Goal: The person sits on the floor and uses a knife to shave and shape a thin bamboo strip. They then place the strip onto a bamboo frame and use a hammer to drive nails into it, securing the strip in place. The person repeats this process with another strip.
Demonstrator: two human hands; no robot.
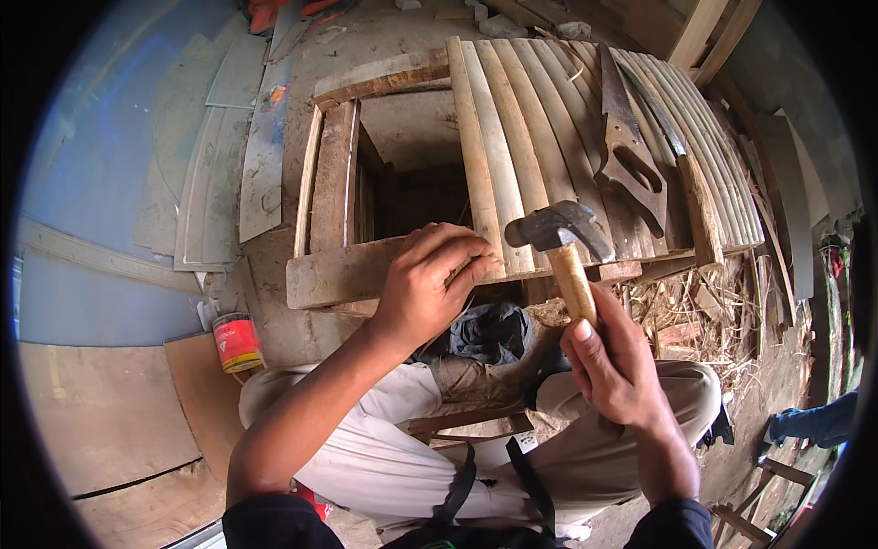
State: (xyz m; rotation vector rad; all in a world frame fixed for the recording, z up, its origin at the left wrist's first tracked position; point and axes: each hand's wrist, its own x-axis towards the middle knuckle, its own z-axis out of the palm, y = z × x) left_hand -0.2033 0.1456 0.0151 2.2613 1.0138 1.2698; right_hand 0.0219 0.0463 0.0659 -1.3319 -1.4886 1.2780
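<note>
My right hand (615,361) is wrapped round the wooden handle of a claw hammer (560,229). The dark hammer head is above the near ends of the round wooden slats (512,128). My left hand (437,279) is closed in a pinch at the near end of the leftmost slat, where it meets the wooden frame (343,274). Whatever sits between those fingertips is too small to make out. Slats cover the right part of the frame, and its left part is an opening. A handsaw (631,156) lies across the slats.
A red and yellow tin (237,342) stands at the left by plywood sheets (119,403). Dark cloth (491,333) lies beneath the frame's near edge. Wood shavings (681,311) litter the ground at right. Planks (709,37) lean at the far right. Another person's blue-clad leg (814,421) shows at the right.
</note>
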